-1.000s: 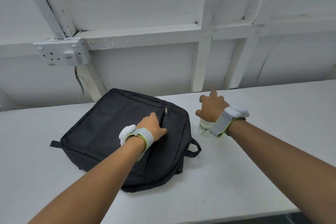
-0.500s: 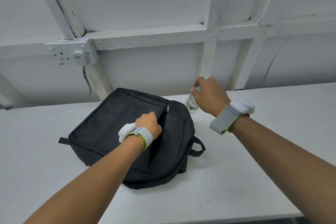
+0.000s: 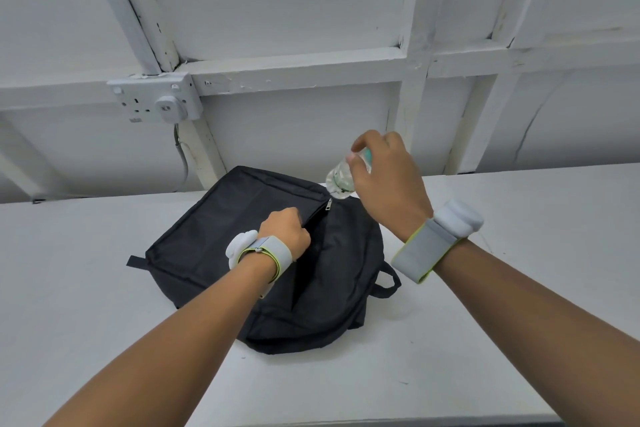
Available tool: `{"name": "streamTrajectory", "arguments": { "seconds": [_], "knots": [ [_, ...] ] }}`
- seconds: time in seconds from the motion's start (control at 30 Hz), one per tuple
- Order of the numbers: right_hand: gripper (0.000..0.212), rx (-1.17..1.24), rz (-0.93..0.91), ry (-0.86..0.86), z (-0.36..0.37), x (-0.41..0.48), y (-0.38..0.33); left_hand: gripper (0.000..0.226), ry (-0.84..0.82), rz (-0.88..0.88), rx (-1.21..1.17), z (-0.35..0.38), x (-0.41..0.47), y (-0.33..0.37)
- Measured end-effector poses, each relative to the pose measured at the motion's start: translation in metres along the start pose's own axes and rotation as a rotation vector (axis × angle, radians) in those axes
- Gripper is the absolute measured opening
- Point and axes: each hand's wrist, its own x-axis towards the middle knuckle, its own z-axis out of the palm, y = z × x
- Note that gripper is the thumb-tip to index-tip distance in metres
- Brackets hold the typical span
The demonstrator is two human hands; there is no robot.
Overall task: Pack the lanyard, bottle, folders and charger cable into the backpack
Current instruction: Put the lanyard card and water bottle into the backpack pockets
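Note:
A black backpack [image 3: 221, 239] lies flat on the white table [image 3: 519, 253], its zipper partly undone along the top. My left hand [image 3: 285, 230] grips the fabric edge beside the zipper slit and holds it up. My right hand [image 3: 388, 180] holds a clear plastic bottle [image 3: 341, 178] with a teal cap by its upper part, tilted, with its base hanging just above the zipper pull at the bag's far right corner. The lanyard, folders and charger cable are not in view.
A white wall socket [image 3: 157, 100] with a plug and a cable sits on the framed white wall behind the table. The backpack's carry loop [image 3: 388, 282] sticks out to the right. The table's front edge runs along the bottom of the view.
My right hand picked the bottle up from the table right of the bag and carried it up and left over the zipper. My left hand stayed on the zipper edge.

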Motion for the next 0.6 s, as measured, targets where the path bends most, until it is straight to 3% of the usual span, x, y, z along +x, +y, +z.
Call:
{"name": "streamTrajectory", "arguments": {
  "seconds": [0.17, 0.3, 0.47, 0.6],
  "knots": [
    [0.013, 0.208, 0.312, -0.213, 0.047, -0.017, 0.030, 0.017, 0.096, 0.003, -0.066, -0.013, -0.002, -0.001],
    [0.012, 0.706, 0.758, -0.317, 0.090, -0.039, 0.040, 0.022, 0.145, 0.043, -0.023, -0.016, -0.007, -0.001],
    [0.016, 0.891, 0.897, -0.423, 0.132, -0.044, 0.023, 0.023, 0.144, 0.090, 0.006, -0.014, -0.012, -0.003],
    [0.023, 0.980, 1.004, -0.382, 0.146, -0.043, 0.012, 0.023, 0.147, 0.093, -0.003, -0.015, -0.014, -0.012]
  ]
}}
